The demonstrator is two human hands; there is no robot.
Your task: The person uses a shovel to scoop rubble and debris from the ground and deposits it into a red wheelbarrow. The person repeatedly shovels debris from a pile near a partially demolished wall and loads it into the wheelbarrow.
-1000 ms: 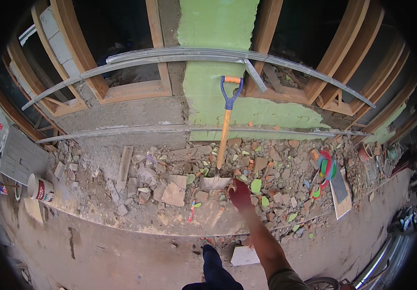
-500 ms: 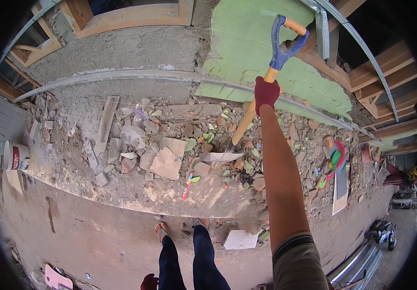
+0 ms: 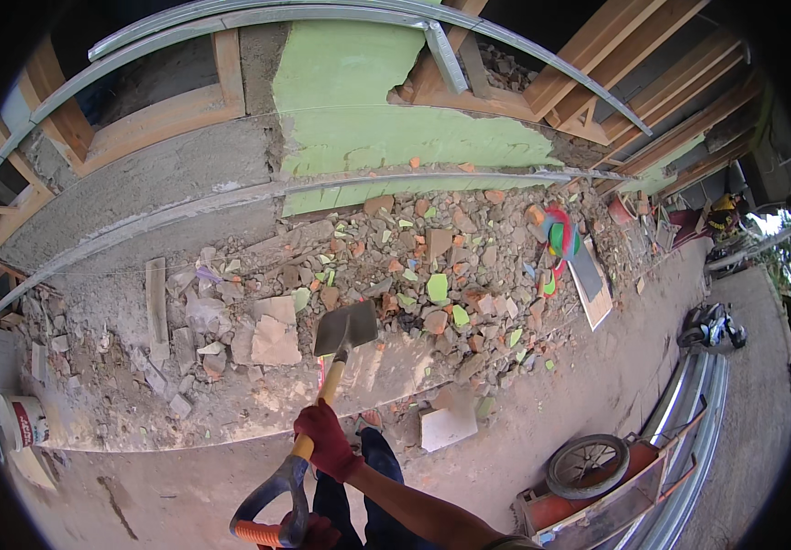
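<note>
My right hand (image 3: 327, 442), in a red glove, grips the yellow wooden shaft of a shovel (image 3: 331, 385) just above its grey D-handle. My left hand (image 3: 318, 531), also in a red glove, shows only partly at the bottom edge, closed on the orange grip of that handle. The grey metal blade (image 3: 346, 328) points away from me and hovers at the near edge of a rubble pile (image 3: 432, 266) of broken bricks, mortar slabs and green plaster chips. My legs in dark trousers (image 3: 382, 477) stand below.
A green plastered wall (image 3: 350, 101) with timber frames and a bent metal rail runs behind the rubble. A wheelbarrow (image 3: 597, 481) stands at lower right, a white bucket (image 3: 24, 422) at left, a motorbike (image 3: 712, 325) at right, and a flat tile (image 3: 448, 426) lies by my feet.
The shovel leaned against the green wall; my right hand reached it, took its shaft and pulled it back. It now lies in both hands with the blade at the rubble's edge.
</note>
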